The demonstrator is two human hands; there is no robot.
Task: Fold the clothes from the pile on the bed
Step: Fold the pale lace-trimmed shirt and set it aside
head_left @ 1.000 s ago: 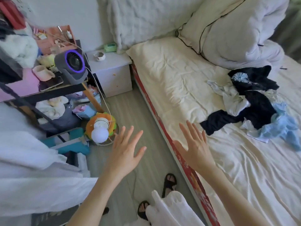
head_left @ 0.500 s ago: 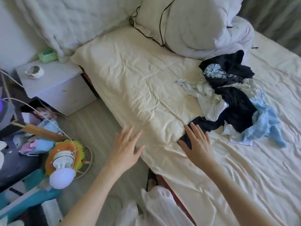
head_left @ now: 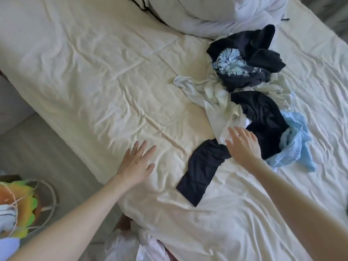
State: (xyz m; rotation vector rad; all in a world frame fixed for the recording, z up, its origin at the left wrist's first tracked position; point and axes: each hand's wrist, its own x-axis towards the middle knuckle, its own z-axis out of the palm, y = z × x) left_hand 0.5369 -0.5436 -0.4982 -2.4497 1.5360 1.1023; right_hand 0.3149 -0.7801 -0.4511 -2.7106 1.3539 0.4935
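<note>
While nothing is gripped yet, pile (head_left: 250,95) is heaped mid-bed (head_left: 94,81) | right hand (head_left: 243,146) spread over white piece, left hand (head_left: 136,162) spread on sheet | risk: tangled clothes probably get dragged along together

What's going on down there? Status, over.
Both hands open, left hand over the sheet, right hand at the clothes pile. Nothing folded. Nothing blocking.

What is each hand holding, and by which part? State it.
Nothing is held. The left hand is spread open over the bed sheet; the right hand reaches with straight fingers over the white garment in the clothes pile, gripping nothing.
</note>
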